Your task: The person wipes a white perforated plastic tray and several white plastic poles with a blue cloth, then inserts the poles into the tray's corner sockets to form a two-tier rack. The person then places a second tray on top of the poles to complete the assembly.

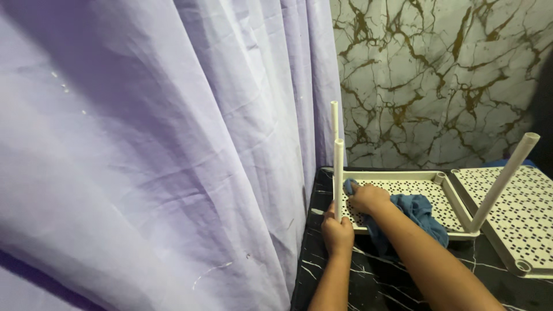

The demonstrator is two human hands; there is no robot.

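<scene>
Centrally, a cream plastic shelf tray (403, 187) is seen lying upside down on a black marble-patterned surface (380, 282), close to the corner where curtain and wall meet. Its panel is perforated with small regular holes and framed by a raised rim, with round sockets at the corners. Two white tube legs (338, 173) are fitted at its left corners and stand upright, one behind the other. A third white tube (504, 178) is seen at the right, leaning to the upper right from the near right corner.

A blue cloth (417, 210) is spread over the perforated panel and drapes off the near rim. The right hand (368, 197) is pressed down on the cloth's left end, fingers curled over a bunched fold of it. The left hand (337, 232) is closed around the base of the nearer upright leg, just beside the tray's near left corner.

A second perforated cream tray (512, 213) is noted just beside the first on the right, tilted; contact between them cannot be told. A lilac curtain (161, 150) fills the left of the view. A pale wall with brown-gold veining (438, 75) is seen behind.
</scene>
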